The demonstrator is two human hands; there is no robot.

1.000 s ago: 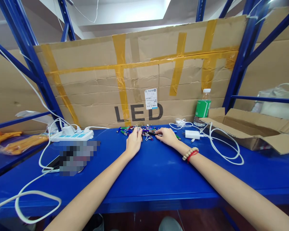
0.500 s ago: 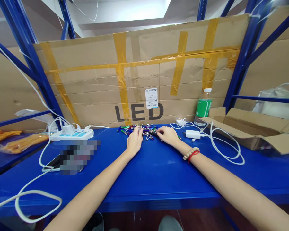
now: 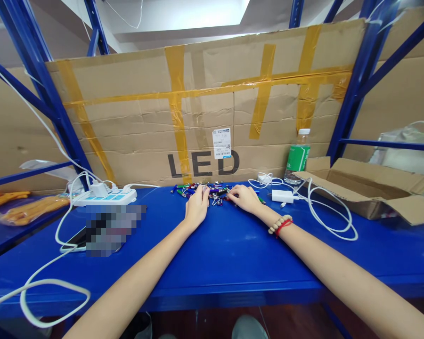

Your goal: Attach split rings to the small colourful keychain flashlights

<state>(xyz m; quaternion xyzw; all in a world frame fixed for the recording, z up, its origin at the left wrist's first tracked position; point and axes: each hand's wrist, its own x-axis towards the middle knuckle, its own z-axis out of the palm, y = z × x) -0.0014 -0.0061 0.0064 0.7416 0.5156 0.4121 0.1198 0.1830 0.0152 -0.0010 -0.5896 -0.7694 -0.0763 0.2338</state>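
Note:
A pile of small blue, red, green and black tube-like pieces with shiny metal clips (image 3: pixel 217 199) lies on the blue shelf top, against the cardboard at the back. At the left part of the pile is my left hand (image 3: pixel 197 206), its fingers curled together; a bit of something greyish shows at the fingertips, too small to name. My right hand (image 3: pixel 246 198), with beads and a red cord at the wrist, reaches into the right side of the pile. Its thumb and fingers are bent together at the pieces, and what they grip is hard to make out.
On the left sit a white power strip (image 3: pixel 108 197) with cables and a blurred-out flat item (image 3: pixel 109 230). To the right are a white charger (image 3: pixel 282 196) with looped cable, a green-labelled bottle (image 3: pixel 297 157) and an open cardboard box (image 3: pixel 371 188). Blue rack posts frame both sides.
My right hand has shifted slightly left, its fingertips changing position among the pieces. The left hand stays nearly still. A dark piece near the right fingers shows less than before.

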